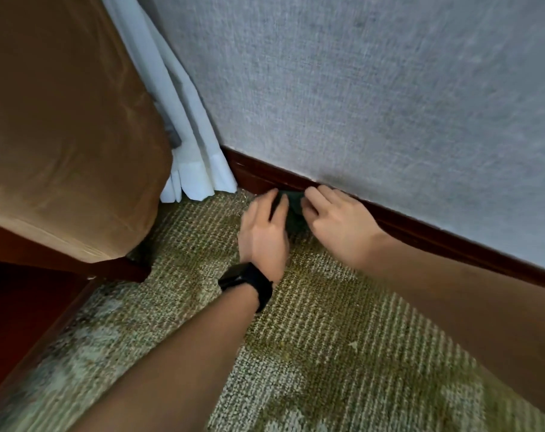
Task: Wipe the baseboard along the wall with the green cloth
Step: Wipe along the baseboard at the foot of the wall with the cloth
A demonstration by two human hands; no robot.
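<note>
**Q:** Cloth position and grip?
**A:** The green cloth sits bunched against the baseboard, near the curtain corner. Fingers of the left hand and right hand are clamped on it.
**Q:** Risk?
**A:** The bunched cloth may skip the baseboard's top edge. The hands hide most of the cloth, and blur obscures the fingertips.

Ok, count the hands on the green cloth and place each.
2. The left hand, with a black wristband, grips the left edge of the green cloth; the right hand pinches its right edge, by the baseboard.
</note>
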